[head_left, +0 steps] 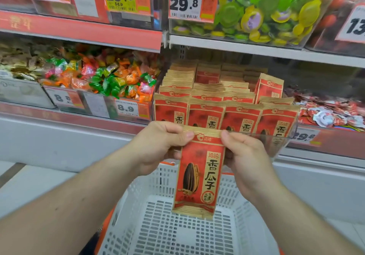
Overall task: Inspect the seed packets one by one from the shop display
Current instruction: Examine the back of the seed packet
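Note:
A red and tan seed packet (199, 175) with a black sunflower seed printed on it hangs upright in front of me, above the basket. My left hand (160, 146) pinches its top left corner and my right hand (245, 152) pinches its top right corner. Just behind, several matching seed packets (223, 100) stand in rows in the shop display on the shelf, behind a clear plastic front (280, 142).
A white slotted shopping basket (158, 225) with orange trim sits below my hands. Bins of wrapped candy (102, 77) lie to the left, red and white sweets (331, 112) to the right, green and yellow sweets (266, 10) above. Price tags hang on the shelf edges.

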